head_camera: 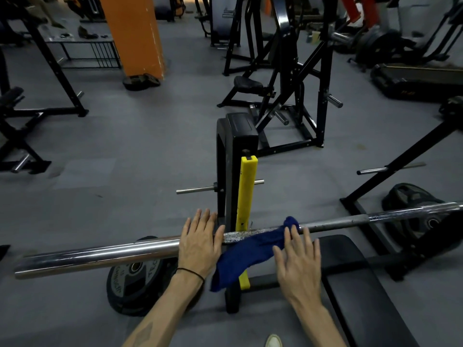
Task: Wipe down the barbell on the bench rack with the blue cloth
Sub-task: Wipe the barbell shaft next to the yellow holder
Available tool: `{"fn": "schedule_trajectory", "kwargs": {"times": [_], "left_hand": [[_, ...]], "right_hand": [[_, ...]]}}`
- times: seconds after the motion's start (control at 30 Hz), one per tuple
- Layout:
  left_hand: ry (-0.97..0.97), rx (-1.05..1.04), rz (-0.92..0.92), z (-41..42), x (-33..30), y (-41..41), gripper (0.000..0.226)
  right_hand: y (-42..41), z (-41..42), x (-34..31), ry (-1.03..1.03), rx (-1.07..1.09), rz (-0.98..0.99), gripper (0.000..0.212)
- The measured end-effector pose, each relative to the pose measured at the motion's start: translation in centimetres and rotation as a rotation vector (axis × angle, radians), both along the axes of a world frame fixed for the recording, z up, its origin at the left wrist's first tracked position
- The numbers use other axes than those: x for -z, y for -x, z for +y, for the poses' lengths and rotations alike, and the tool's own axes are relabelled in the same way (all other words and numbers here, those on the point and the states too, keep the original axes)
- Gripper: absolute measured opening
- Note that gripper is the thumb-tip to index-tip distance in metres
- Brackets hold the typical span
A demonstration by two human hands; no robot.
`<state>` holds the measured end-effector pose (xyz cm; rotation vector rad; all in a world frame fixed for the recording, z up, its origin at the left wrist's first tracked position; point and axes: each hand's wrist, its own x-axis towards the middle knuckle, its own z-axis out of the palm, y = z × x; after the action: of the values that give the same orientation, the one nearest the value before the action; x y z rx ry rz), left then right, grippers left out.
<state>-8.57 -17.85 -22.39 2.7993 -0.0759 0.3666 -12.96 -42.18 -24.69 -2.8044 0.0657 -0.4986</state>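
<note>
The barbell (100, 255) is seen lying across the bench rack (244, 196), its chrome sleeve reaching left. The blue cloth (246, 254) is draped over the shaft just right of the yellow upright, one end hanging below. The left hand (200, 244) is laid flat on the sleeve, fingers straight. The right hand (298, 259) is spread open (nothing grasped), fingertips touching the cloth beside the black worktop (350, 271).

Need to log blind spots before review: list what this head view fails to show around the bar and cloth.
- Barbell: right end cut off by the frame edge; a stretch hidden under the left hand and blue cloth.
- Right hand: motion-blurred, so contact with the cloth is unclear.
- Weight plate lettering: partly hidden behind the bar.
- Background machines: blurred, dim.
</note>
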Motion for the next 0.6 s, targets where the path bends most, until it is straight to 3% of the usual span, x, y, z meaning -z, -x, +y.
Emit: {"fn": "schedule_trajectory", "kwargs": {"times": [0.23,0.47,0.6], "left_hand": [[0.01,-0.006,-0.017,-0.2,0.1,0.1,0.06],[0.002,0.01,-0.045,0.1,0.3,0.3,0.06],[-0.024,0.007,-0.051,-0.1,0.6,0.5,0.054]], "right_hand": [[0.5,8.0,0.7,-0.102,-0.281,0.014,0.07],[-0.9,-1.3,-0.1,0.002,-0.081,-0.041,0.069],[-0.6,1.9,0.0,-0.175,-0.044,-0.037,0.073]]}}
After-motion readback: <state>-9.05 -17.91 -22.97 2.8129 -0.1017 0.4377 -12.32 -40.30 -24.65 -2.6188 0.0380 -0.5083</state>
